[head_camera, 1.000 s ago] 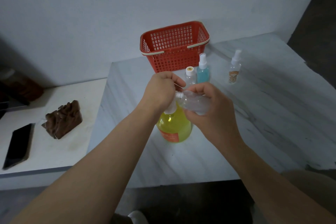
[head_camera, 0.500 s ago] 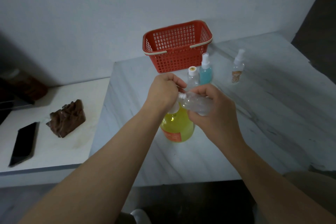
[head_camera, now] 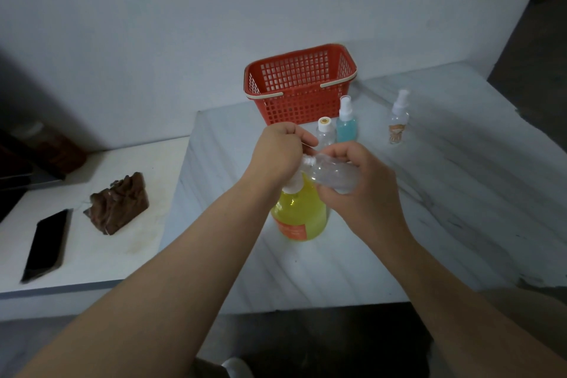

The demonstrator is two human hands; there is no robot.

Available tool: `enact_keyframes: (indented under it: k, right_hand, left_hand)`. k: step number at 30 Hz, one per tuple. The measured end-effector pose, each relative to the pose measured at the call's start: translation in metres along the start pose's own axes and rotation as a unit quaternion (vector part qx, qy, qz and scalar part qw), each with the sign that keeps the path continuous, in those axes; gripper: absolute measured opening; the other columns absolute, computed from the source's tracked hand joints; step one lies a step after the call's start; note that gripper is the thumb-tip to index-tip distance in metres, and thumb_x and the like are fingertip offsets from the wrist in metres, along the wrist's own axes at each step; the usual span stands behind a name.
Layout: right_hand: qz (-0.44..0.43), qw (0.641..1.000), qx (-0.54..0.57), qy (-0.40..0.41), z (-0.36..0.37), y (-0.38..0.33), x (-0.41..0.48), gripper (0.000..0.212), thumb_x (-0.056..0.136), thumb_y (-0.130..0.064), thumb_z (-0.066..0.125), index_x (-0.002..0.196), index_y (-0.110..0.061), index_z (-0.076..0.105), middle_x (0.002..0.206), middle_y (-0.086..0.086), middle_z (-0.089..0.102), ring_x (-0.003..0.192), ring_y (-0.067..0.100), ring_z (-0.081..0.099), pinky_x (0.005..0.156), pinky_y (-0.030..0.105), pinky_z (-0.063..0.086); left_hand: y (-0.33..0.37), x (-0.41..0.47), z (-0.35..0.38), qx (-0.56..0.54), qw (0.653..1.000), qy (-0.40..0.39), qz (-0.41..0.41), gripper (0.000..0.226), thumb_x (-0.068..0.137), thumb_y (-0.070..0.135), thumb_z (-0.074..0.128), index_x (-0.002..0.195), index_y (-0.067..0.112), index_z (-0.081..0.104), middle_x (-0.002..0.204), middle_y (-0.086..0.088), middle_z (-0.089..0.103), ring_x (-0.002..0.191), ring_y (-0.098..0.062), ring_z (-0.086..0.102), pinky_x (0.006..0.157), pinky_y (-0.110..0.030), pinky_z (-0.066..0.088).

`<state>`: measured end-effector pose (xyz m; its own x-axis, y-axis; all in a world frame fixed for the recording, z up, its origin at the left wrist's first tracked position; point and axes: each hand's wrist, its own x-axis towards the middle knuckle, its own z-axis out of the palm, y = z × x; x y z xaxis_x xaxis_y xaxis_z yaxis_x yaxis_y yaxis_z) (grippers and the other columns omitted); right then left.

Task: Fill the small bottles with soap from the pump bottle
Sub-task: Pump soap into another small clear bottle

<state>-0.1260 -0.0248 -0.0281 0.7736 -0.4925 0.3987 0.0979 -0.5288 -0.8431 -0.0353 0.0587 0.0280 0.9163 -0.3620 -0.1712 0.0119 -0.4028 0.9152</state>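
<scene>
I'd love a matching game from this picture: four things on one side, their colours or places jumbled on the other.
Things:
1 pump bottle
2 basket
3 phone
4 small clear bottle

Descriptions:
A black, lying on the white side table
B red, farthest back
C held tilted in the right hand
D yellow soap inside, left hand on its pump

Pairs: 1-D, 2-B, 3-A, 4-C

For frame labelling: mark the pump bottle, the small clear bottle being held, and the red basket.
pump bottle (head_camera: 302,213): head view, yellow body above the orange label.
small clear bottle (head_camera: 333,176): head view, clear side wall between the fingers.
red basket (head_camera: 294,103): head view, front lattice wall.
</scene>
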Motion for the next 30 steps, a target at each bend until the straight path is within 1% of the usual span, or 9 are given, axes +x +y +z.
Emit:
enact_keyframes:
  k: [3, 7, 9, 13, 15, 18, 22, 27, 30]
  right_hand:
    - [-0.005, 1.000, -0.008, 0.005, 0.002, 0.003, -0.001, 0.033, 0.064, -0.011, 0.078, 0.087, -0.028, 0.062, 0.076, -0.026, 0.059, 0.075, -0.011, 0.055, 0.063, 0.001, 0.037]
    - [-0.001, 1.000, -0.011, 0.007, 0.005, 0.006, -0.001, 0.034, 0.063, -0.009, 0.077, 0.091, -0.025, 0.065, 0.078, -0.022, 0.060, 0.079, 0.001, 0.058, 0.065, 0.003, 0.039]
    - [-0.002, 1.000, -0.017, 0.004, 0.006, 0.009, 0.000, 0.035, 0.062, -0.009, 0.077, 0.091, -0.025, 0.064, 0.078, -0.021, 0.060, 0.080, 0.003, 0.057, 0.066, 0.004, 0.039]
    - [0.002, 1.000, -0.019, 0.001, 0.008, 0.011, 0.000, 0.036, 0.062, -0.008, 0.077, 0.091, -0.024, 0.065, 0.080, -0.018, 0.061, 0.080, 0.005, 0.057, 0.067, 0.006, 0.040]
    - [0.000, 1.000, -0.017, 0.002, 0.008, 0.010, 0.000, 0.036, 0.062, -0.007, 0.077, 0.091, -0.024, 0.065, 0.080, -0.018, 0.061, 0.079, 0.006, 0.058, 0.068, 0.008, 0.041]
    - [-0.001, 1.000, -0.017, 0.006, 0.008, 0.010, -0.001, 0.036, 0.061, -0.007, 0.077, 0.091, -0.024, 0.065, 0.080, -0.017, 0.061, 0.078, 0.006, 0.058, 0.068, 0.009, 0.043]
    - [-0.002, 1.000, -0.018, 0.004, 0.006, 0.006, -0.002, 0.036, 0.063, -0.009, 0.076, 0.090, -0.028, 0.063, 0.079, -0.021, 0.060, 0.078, 0.004, 0.057, 0.066, 0.006, 0.040]
    - [-0.006, 1.000, -0.019, 0.006, 0.002, 0.004, -0.002, 0.038, 0.062, -0.008, 0.077, 0.090, -0.028, 0.063, 0.075, -0.025, 0.058, 0.073, -0.006, 0.056, 0.063, 0.002, 0.038]
    - [-0.016, 1.000, -0.022, 0.013, 0.002, 0.003, -0.002, 0.036, 0.062, -0.008, 0.077, 0.092, -0.022, 0.065, 0.075, -0.026, 0.056, 0.072, -0.008, 0.055, 0.063, 0.002, 0.038]
  left_hand:
    - [-0.003, 0.001, 0.001, 0.012, 1.000, 0.002, 0.010, 0.036, 0.083, -0.007, 0.033, 0.070, 0.010, 0.062, 0.064, -0.005, 0.059, 0.064, -0.018, 0.054, 0.066, -0.029, 0.046]
    - [-0.008, 0.006, 0.000, 0.008, 1.000, -0.012, 0.012, 0.038, 0.081, -0.008, 0.033, 0.067, 0.011, 0.062, 0.069, -0.008, 0.061, 0.070, -0.022, 0.056, 0.068, -0.032, 0.047]
    - [-0.010, 0.008, 0.000, 0.008, 1.000, -0.013, 0.010, 0.038, 0.081, -0.009, 0.032, 0.067, 0.010, 0.062, 0.068, -0.008, 0.061, 0.067, -0.020, 0.056, 0.065, -0.029, 0.046]
    - [-0.013, 0.010, 0.000, 0.006, 1.000, -0.009, 0.012, 0.038, 0.080, -0.011, 0.029, 0.068, 0.009, 0.060, 0.063, -0.007, 0.057, 0.056, -0.013, 0.052, 0.050, -0.017, 0.043]
    - [-0.013, 0.010, 0.000, 0.007, 1.000, -0.009, 0.012, 0.038, 0.080, -0.012, 0.029, 0.069, 0.008, 0.059, 0.061, -0.006, 0.056, 0.054, -0.012, 0.051, 0.047, -0.015, 0.042]
    - [-0.012, 0.008, 0.001, 0.010, 1.000, -0.003, 0.012, 0.036, 0.080, -0.011, 0.030, 0.071, 0.007, 0.060, 0.062, -0.006, 0.056, 0.055, -0.013, 0.051, 0.052, -0.021, 0.041]
    - [-0.011, 0.006, 0.001, 0.011, 1.000, 0.014, 0.005, 0.037, 0.078, -0.011, 0.029, 0.069, 0.009, 0.060, 0.062, -0.005, 0.057, 0.058, -0.014, 0.052, 0.056, -0.024, 0.042]
    - [-0.006, 0.004, 0.003, -0.023, 0.998, 0.051, 0.013, 0.033, 0.081, -0.007, 0.033, 0.071, 0.011, 0.059, 0.062, -0.005, 0.062, 0.062, -0.018, 0.057, 0.068, -0.035, 0.050]
    - [-0.006, 0.000, 0.001, -0.073, 0.994, 0.073, 0.021, 0.027, 0.082, -0.006, 0.039, 0.074, 0.010, 0.059, 0.061, -0.005, 0.063, 0.060, -0.017, 0.057, 0.065, -0.032, 0.050]
